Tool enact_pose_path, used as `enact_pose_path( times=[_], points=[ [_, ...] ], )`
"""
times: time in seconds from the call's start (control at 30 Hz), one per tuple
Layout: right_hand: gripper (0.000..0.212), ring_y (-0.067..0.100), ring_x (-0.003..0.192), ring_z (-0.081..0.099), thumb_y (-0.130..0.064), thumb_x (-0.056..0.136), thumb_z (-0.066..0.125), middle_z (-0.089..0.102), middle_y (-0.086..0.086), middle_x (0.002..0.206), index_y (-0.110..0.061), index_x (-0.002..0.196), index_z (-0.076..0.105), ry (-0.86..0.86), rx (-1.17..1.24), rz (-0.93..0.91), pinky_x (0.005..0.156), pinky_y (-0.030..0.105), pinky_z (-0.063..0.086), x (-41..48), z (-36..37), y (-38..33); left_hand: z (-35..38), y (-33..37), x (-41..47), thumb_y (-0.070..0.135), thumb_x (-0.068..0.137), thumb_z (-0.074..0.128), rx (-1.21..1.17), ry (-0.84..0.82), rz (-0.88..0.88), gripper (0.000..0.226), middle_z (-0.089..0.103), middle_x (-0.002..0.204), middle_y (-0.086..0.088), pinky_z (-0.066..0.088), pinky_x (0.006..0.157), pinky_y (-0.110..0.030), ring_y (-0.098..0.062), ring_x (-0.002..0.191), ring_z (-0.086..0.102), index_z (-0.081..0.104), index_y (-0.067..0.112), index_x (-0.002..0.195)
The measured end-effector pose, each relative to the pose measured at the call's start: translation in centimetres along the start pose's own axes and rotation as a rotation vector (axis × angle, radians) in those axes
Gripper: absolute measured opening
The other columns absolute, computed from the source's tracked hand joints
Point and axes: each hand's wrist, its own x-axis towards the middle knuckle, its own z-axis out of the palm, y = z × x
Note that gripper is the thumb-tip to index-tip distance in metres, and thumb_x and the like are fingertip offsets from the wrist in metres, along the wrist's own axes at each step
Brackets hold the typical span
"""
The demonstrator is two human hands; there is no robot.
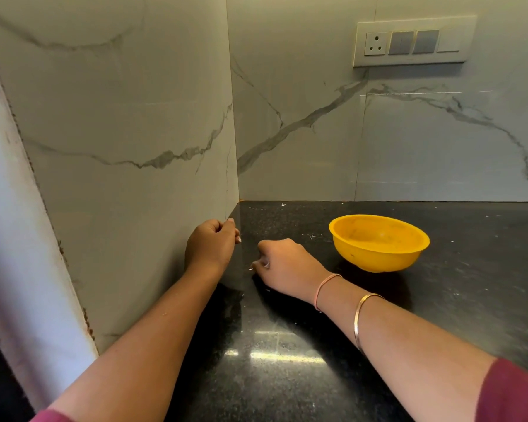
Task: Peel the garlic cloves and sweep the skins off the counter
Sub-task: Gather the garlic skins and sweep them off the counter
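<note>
A: Right hand [287, 264] curled, pinching one papery skin flake [251, 268] down at glossy black granite counter [287, 376]. Left hand [209, 246] fisted by veined marble wall [135, 117], contents impossible to tell.
B: Yep. One round yellow plastic bowl [378, 242] nearby, few pale flecks [283, 205] scattered.

The counter [287, 376] is of dark speckled stone, polished, and it shows bright reflections of light near its front. At the back left it meets the marble-patterned walls [135, 117] in a corner. One yellow bowl [378, 242] stands upright on it, to the right, well apart from the corner. Small pale flakes [283, 205] lie scattered on the surface, some along the back edge, some near the bowl.
</note>
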Motion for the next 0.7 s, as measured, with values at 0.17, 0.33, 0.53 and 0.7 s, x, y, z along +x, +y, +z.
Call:
enact_pose_path(
  times=[0.17,0.33,0.53,0.7],
  points=[
    [0.026,0.015,0.075,0.052,-0.030,0.088,0.061,0.056,0.001,0.075,-0.011,0.072,0.054,0.173,0.248,0.106,0.056,0.025,0.033,0.2,-0.5,1.3,0.1,-0.1,-0.1,0.027,0.094,0.050,-0.032,-0.031,0.004,0.030,0.066,0.076,0.001,0.049,0.079,-0.037,-0.018,0.075,0.057,0.060,0.018,0.067],
    [0.033,0.014,0.067,0.048,-0.031,0.087,0.064,0.056,0.006,0.072,0.001,0.080,0.061,0.203,0.405,0.192,0.053,0.024,0.032,0.4,-0.7,1.9,0.3,0.4,-1.1,0.015,0.087,0.064,-0.201,-0.346,-0.108,0.007,0.065,0.079,-0.005,0.050,0.062,-0.025,-0.012,0.066,0.057,0.059,0.014,0.083],
    [0.024,0.014,0.063,0.050,-0.029,0.087,0.065,0.055,0.003,0.067,-0.007,0.077,0.060,0.217,0.648,0.277,0.055,0.027,0.036,0.5,-0.7,2.0,0.1,0.8,-1.8,0.002,0.077,0.072,-0.281,-0.545,-0.159,0.029,0.067,0.093,-0.009,0.057,0.067,-0.023,-0.015,0.077,0.066,0.057,0.011,0.100],
    [0.014,0.012,0.063,0.056,-0.026,0.090,0.060,0.060,0.004,0.076,-0.012,0.085,0.058,0.218,0.663,0.312,0.050,0.023,0.044,0.6,-0.8,1.6,0.3,0.8,-2.4,0.004,0.073,0.076,-0.241,-0.593,-0.097,0.044,0.067,0.101,-0.014,0.057,0.078,-0.031,-0.022,0.091,0.068,0.053,0.014,0.109]
  ],
)
